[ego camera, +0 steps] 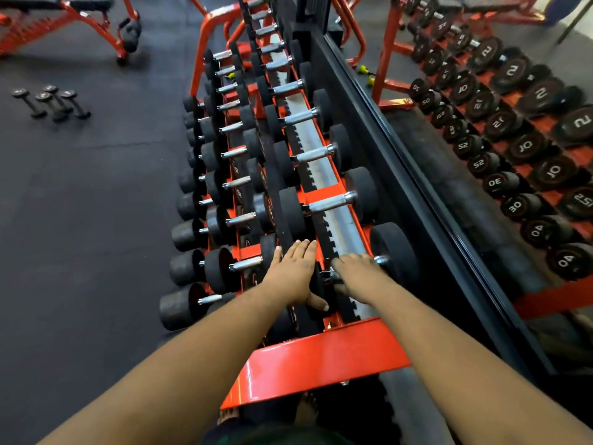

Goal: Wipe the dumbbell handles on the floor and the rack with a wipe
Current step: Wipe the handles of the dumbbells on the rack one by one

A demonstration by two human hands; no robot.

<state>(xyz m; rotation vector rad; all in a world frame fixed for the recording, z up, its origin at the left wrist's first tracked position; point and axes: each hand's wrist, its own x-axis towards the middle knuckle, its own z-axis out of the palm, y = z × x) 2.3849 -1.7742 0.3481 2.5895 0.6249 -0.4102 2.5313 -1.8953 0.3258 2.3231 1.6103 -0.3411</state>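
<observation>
Dumbbell: black round heads, chrome knurled handle, nearest slot on top tier of red rack. Right hand curled round its handle; left hand flat, fingers straight, on the near head

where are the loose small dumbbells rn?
Head view, upper left: four small black dumbbells lie on the dark floor, left of the red rack.

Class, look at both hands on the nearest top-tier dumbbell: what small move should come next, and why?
Probably slide the right hand along the handle toward its bare far end. That hand is curled round the nearest top-tier dumbbell's handle, the chrome by the far weight shows uncovered, and the left hand lies flat, steadying the near weight. No wipe is visible; it may be under the right palm.
</observation>
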